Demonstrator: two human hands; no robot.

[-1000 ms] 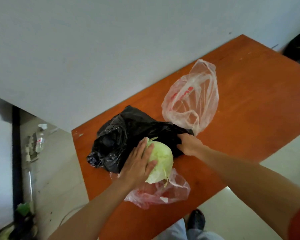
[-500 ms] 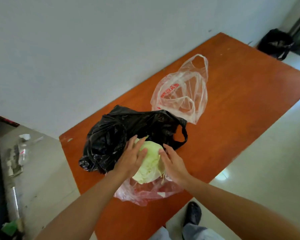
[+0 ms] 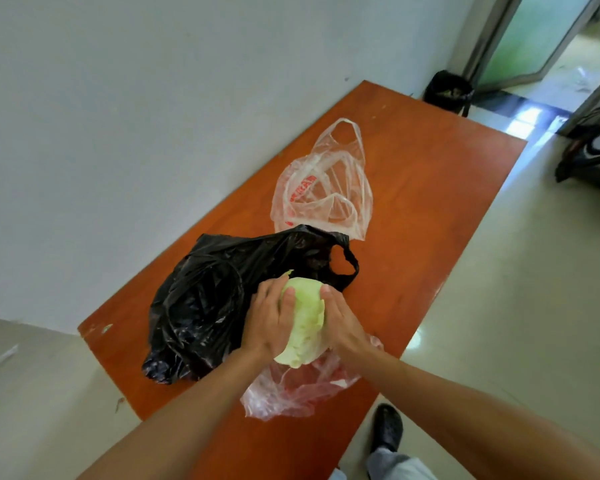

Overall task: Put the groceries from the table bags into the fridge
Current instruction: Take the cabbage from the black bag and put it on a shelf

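Note:
A pale green cabbage sits between both my hands above the near part of the orange table. My left hand grips its left side with fingers curved over the top. My right hand holds its right side. Under the cabbage lies a crumpled pinkish clear bag. A black plastic bag lies just left of and behind it. A clear bag with red print lies flat farther back on the table.
A white wall runs along the table's far left side. Pale tiled floor lies to the right, with my dark shoe by the table edge. A black bin stands past the table's far end near an open doorway.
My right hand left the black bag's handle and came onto the cabbage's right side. Both hands now hold the cabbage. The view has swung right, showing the doorway.

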